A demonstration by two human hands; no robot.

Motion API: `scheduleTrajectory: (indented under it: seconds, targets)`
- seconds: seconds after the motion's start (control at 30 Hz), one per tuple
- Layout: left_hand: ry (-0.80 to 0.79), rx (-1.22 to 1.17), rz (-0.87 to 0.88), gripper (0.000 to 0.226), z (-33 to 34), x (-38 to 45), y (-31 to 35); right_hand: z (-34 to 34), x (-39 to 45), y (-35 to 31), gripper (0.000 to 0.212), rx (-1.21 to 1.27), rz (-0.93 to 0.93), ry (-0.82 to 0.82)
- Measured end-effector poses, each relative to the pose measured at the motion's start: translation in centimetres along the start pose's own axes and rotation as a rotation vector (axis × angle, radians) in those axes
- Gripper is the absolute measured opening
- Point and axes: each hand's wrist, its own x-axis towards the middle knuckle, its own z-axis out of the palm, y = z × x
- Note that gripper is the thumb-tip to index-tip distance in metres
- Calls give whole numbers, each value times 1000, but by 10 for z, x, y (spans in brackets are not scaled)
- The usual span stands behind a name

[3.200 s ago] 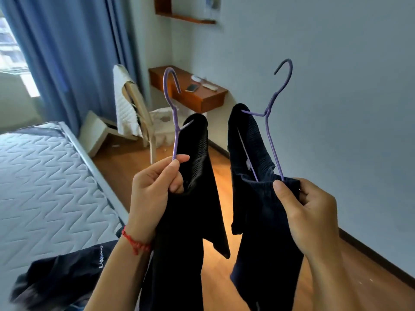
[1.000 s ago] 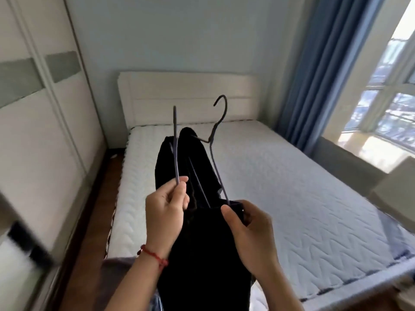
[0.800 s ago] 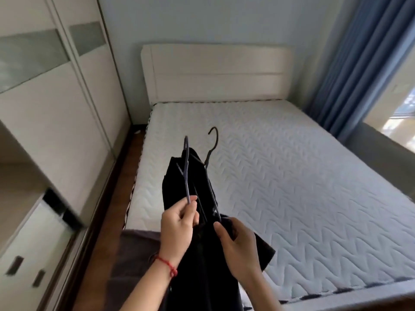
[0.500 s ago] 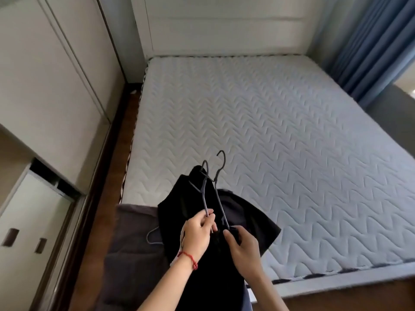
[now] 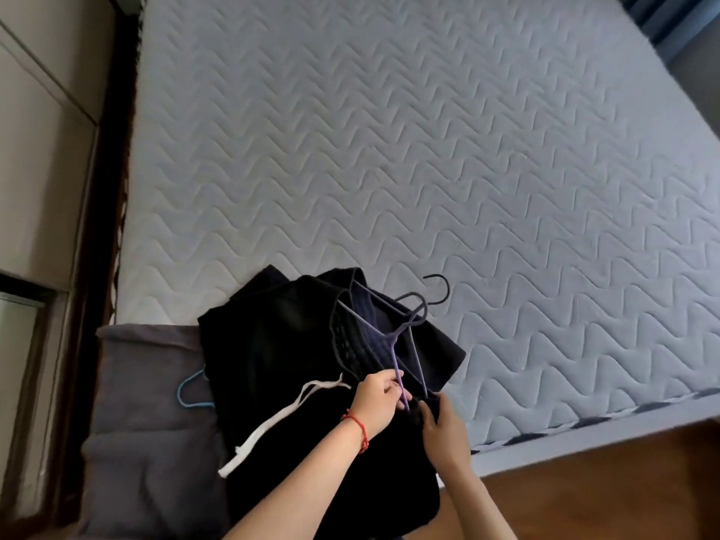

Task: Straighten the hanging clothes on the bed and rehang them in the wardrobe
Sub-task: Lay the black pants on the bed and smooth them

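Observation:
Two dark garments (image 5: 280, 344) lie in a pile on the near left corner of the bed (image 5: 428, 150), each on a purple wire hanger (image 5: 405, 329). The hanger hooks point up and right over the mattress. My left hand (image 5: 376, 399), with a red string at the wrist, pinches the lower end of one hanger. My right hand (image 5: 442, 422) grips the other hanger's end together with the dark cloth. A white drawstring (image 5: 280, 418) trails across the black fabric.
A grey garment (image 5: 136, 422) lies under the pile at the bed's corner, with a blue hanger (image 5: 191, 387) on it. The wardrobe (image 5: 35, 150) stands along the left, its lower part open. Wooden floor (image 5: 604, 481) shows at the bottom right.
I turned from the wall to the bed and lowered both hangers with their dark garments down onto the near corner of the mattress. Both hands keep hold of the hangers.

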Motion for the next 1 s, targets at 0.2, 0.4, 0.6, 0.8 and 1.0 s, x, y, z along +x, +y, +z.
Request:
scheduleTrajectory:
  seconds: [0.2, 0.4, 0.6, 0.8, 1.0]
  targets:
    - [-10, 149, 15, 32, 24, 34, 4, -11, 26, 34, 32, 13, 123, 19]
    - [341, 597, 333, 34, -25, 76, 23, -3, 29, 46, 27, 65, 102, -48]
    - [229, 1149, 331, 45, -60, 138, 19, 16, 37, 68, 42, 8, 190, -68]
    - [195, 1281, 223, 39, -68, 169, 4, 26, 50, 90, 35, 54, 232, -148]
    - [218, 1280, 194, 44, -94, 159, 6, 18, 39, 86, 5, 186, 128, -60]
